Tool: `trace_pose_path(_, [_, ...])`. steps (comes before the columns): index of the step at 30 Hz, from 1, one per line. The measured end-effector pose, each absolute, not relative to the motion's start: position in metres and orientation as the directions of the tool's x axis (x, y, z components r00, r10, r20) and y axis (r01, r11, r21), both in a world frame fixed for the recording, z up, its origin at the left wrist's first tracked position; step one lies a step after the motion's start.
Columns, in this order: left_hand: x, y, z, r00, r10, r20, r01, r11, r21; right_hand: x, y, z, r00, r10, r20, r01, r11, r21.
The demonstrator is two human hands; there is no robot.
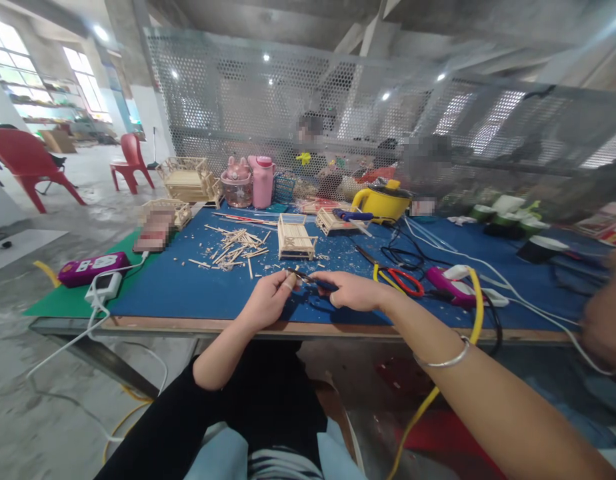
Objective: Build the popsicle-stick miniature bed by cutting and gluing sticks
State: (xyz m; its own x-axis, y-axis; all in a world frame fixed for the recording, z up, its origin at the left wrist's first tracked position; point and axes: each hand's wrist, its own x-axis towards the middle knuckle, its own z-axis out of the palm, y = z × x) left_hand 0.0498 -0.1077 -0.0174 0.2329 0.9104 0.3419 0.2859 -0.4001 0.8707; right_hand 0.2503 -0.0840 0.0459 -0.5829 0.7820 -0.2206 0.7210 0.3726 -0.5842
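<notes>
My right hand grips dark-handled pliers, their jaws pointing left toward my left hand. Thumb and fingertips of my left hand are pinched together at the jaws; whatever they hold is too small to make out. Just beyond my hands stands a small bed-like frame of pale wooden sticks. Short cut sticks lie in a loose heap to its left. Behind and to the right, a second stick frame has a blue glue gun lying against it.
Scissors with red handles lie right of my hands, near a purple power strip and cables. A yellow pot, pink bottle and stacked stick frames stand behind. A co-worker's blurred arm is at far right.
</notes>
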Motion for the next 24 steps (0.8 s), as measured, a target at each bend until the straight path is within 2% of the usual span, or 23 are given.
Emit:
trace_pose_path(7, [0.05,-0.106,-0.022,0.268,0.893,0.361,0.24,-0.425,0.873,0.251,-0.084,0.048,-0.596,0.755,-0.272,0.689,0.308,-0.656])
trace_pose_path(11, [0.051,-0.107,-0.022,0.284,0.886,0.367,0.234,-0.436,0.869,0.251,-0.085,0.049,-0.59,0.752,-0.292,0.702,0.3,-0.646])
trace_pose_path(16, [0.051,-0.107,-0.022,0.3,0.878,0.373,0.158,-0.432,0.888,0.249,-0.084,0.045,-0.578,0.802,-0.152,0.719,0.413,-0.559])
trace_pose_path(19, [0.052,-0.106,-0.021,0.297,0.901,0.317,0.113,-0.363,0.925,0.246,-0.087,0.044,-0.561,0.823,-0.084,0.739,0.453,-0.499])
trace_pose_path(24, [0.056,-0.099,-0.019,0.13,0.972,0.196,0.276,-0.225,0.934,0.241,-0.089,0.034,-0.536,0.844,-0.016,0.802,0.503,-0.323])
